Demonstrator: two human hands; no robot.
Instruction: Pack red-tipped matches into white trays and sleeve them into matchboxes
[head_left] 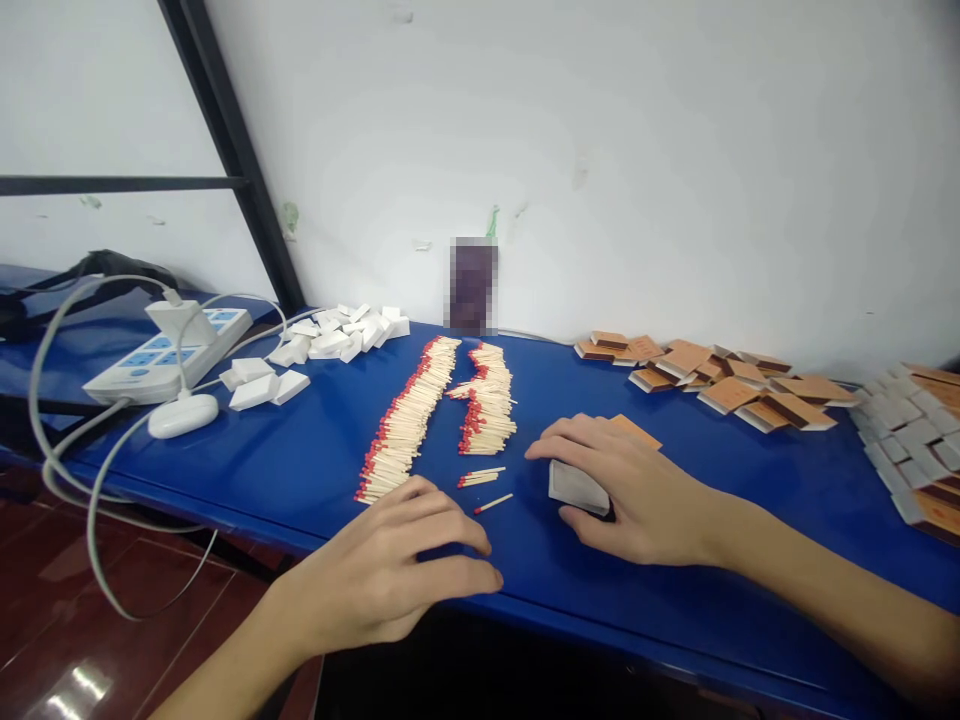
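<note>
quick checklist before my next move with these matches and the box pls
1. Right hand grips matchbox: ok, fingers wrapped around it on the table.
2. Matchbox drawer open: cannot tell, the hand covers it.
3. Left hand free: ok, nothing seen in it, resting near the table edge.
4. Loose matches within reach: ok, lying between the hands.
5. Match rows lined up: ok, two neat rows behind.
6. Cable clear of matches: ok, far left.

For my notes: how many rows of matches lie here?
2. The longer row lies beyond the left hand; the shorter row, to its right, nearer the matchbox in the right hand.
</note>
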